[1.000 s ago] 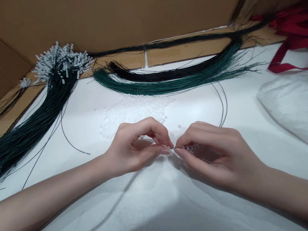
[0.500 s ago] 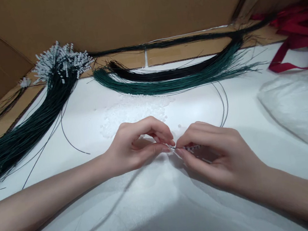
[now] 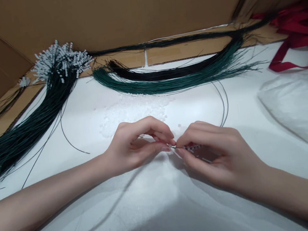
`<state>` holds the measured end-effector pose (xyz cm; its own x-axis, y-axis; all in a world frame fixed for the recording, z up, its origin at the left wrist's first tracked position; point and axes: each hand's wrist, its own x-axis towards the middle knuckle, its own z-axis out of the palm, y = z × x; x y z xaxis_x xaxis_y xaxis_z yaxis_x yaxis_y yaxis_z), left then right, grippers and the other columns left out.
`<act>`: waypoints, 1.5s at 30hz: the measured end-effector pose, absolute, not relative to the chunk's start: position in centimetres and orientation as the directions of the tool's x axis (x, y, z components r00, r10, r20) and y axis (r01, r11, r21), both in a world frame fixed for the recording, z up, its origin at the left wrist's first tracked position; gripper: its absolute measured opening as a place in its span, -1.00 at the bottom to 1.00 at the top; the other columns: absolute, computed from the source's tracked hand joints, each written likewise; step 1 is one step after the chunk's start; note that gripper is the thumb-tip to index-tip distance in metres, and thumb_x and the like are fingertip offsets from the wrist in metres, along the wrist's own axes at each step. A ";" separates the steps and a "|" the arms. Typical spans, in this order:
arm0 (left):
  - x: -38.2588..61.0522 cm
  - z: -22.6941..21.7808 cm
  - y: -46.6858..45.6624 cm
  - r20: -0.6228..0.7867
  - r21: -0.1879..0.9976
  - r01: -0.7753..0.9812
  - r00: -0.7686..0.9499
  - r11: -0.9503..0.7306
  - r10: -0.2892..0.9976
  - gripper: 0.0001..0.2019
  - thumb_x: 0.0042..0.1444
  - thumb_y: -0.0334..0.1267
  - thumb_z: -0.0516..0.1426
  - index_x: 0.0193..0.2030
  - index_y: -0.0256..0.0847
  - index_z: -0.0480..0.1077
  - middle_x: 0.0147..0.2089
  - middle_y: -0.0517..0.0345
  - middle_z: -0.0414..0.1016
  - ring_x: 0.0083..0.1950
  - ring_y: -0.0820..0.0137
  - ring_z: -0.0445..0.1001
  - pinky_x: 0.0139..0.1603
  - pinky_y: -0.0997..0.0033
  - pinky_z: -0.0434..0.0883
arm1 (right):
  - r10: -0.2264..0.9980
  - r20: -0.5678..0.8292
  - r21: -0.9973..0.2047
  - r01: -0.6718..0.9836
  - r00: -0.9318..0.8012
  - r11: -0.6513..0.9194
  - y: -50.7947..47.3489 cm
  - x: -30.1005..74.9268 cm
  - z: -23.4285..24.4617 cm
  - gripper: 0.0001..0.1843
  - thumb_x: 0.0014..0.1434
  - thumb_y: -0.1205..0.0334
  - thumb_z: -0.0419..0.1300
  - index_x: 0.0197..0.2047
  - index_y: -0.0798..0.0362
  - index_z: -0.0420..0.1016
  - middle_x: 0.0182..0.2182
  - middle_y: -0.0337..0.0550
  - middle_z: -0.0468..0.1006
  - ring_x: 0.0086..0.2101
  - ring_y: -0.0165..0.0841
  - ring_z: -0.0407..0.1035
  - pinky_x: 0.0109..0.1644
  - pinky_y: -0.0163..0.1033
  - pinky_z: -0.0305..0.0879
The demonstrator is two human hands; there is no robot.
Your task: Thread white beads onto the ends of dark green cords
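My left hand (image 3: 138, 146) is closed in a pinch, thumb against fingertips, on a tiny white bead (image 3: 170, 147). Facing it, my right hand (image 3: 218, 152) pinches a thin dark wire (image 3: 174, 148) whose end meets the bead. Whether the wire passes through the bead is too small to tell. Under my right fingers shows a short row of white beads (image 3: 194, 147), partly hidden by the hand. The fingertips of both hands nearly touch, just above the white tabletop (image 3: 144, 211). Behind my left hand, a spread of loose white beads (image 3: 133, 112) lies on the table.
At the left lies a thick bundle of dark green wires (image 3: 37, 115) with white beaded tips (image 3: 60, 61). More green wires (image 3: 167, 86) curve along the back, before a cardboard wall (image 3: 129, 12). Red ribbon (image 3: 300, 39) and a clear plastic bag (image 3: 300, 103) are at the right.
Hardly anything differs. Both hands keep their pinch in the same place, with only a slight shift of the left fingertips around the bead.
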<state>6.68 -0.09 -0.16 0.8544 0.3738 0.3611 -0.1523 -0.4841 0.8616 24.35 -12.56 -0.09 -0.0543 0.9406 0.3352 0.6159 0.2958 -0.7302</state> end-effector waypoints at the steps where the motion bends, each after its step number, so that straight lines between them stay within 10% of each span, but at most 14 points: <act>1: 6.7 -0.1 -0.1 0.365 0.860 -0.155 0.853 -0.487 0.374 -0.84 0.12 -0.50 0.23 -0.16 -0.25 0.45 -0.23 0.07 0.58 -0.22 0.40 0.60 -0.23 0.47 0.61 | 0.941 0.333 -0.730 0.618 -0.055 0.294 -12.6 24.4 -0.1 -0.86 0.17 0.47 0.15 -0.36 0.12 0.50 -0.52 -0.21 0.40 -0.45 -0.40 0.23 -0.36 -0.24 0.18; 45: 7.0 0.2 0.2 0.301 0.869 -0.119 0.898 -0.480 0.322 -0.87 0.10 -0.37 0.29 -0.22 -0.30 0.46 -0.33 0.07 0.56 -0.33 0.43 0.55 -0.40 0.53 0.54 | 0.942 0.331 -0.725 0.622 -0.062 0.296 -12.6 24.3 -0.1 -0.85 0.18 0.46 0.15 -0.37 0.06 0.46 -0.51 -0.21 0.42 -0.44 -0.39 0.25 -0.35 -0.24 0.20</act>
<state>6.97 0.18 0.20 0.8975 0.3219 0.3013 -0.1195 -0.4802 0.8690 24.33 -12.56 -0.05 -0.0622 0.9415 0.3312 0.6220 0.2961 -0.7249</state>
